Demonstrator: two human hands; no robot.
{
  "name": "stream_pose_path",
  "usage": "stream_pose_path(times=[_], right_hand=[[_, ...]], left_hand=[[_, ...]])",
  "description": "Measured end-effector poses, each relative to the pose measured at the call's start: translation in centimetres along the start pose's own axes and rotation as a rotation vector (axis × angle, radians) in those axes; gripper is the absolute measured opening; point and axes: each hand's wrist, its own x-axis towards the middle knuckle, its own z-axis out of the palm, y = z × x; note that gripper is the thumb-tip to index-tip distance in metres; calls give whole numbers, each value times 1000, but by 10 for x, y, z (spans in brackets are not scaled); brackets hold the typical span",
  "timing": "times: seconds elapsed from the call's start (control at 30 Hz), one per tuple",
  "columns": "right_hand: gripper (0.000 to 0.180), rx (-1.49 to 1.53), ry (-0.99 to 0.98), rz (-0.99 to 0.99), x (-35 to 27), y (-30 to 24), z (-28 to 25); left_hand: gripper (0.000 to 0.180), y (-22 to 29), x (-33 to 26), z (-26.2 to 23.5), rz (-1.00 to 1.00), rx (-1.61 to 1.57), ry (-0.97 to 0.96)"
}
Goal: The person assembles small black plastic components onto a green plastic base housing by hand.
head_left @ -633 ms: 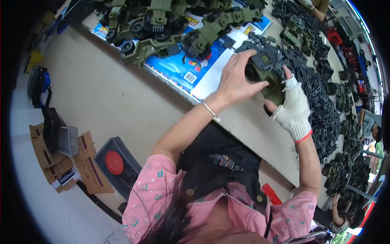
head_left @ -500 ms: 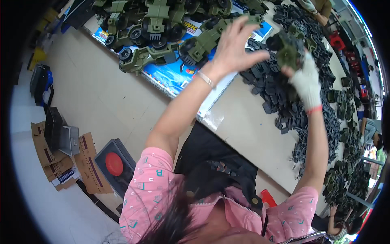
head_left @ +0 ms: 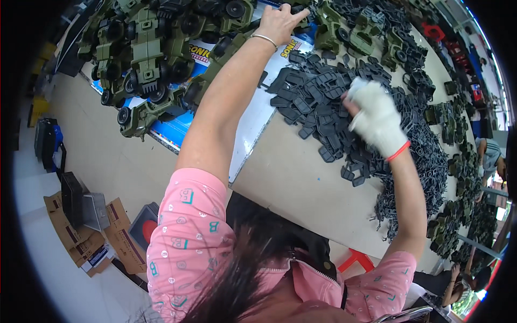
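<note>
1. The left hand (head_left: 280, 26) is among green toy trucks (head_left: 148, 46) on the table (head_left: 291, 161), fingers partly spread; whether it grips anything, I cannot tell.
2. The gloved right hand (head_left: 375, 114), blurred, half-curled, is above dark plastic parts (head_left: 315, 97); grip unclear.

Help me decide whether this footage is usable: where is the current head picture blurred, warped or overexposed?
Head view: the gloved right hand is smeared by blur, the bare left hand looks clearer; the hair near the lower edge is soft; the scene curves toward black corners; bright patches wash out at far right.
</note>
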Motion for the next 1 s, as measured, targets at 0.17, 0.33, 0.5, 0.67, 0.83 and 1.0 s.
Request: stream_pose_path(times=[0.17,0.33,0.5,0.67,0.83,1.0], right_hand=[[37,-98,-23,-37,-9,-29,21],[48,-187,41,-65,-2,-26,50],[44,8,-173,83,2,-30,17],[26,265,12,40,-12,-11,11],[18,411,93,128,-38,-15,-2],[20,812,135,120,-88,-63,-34]], left_hand=[[106,11,-51,-123,-211,-936,326],[125,37,-162,-132,-295,-1624,732],[119,106,-301,-113,-476,-1222,688],[97,117,-372,-119,-385,-1227,530],[48,124,-382,-171,-138,-794,248],[39,109,-346,-213,-370,-1201,229]])
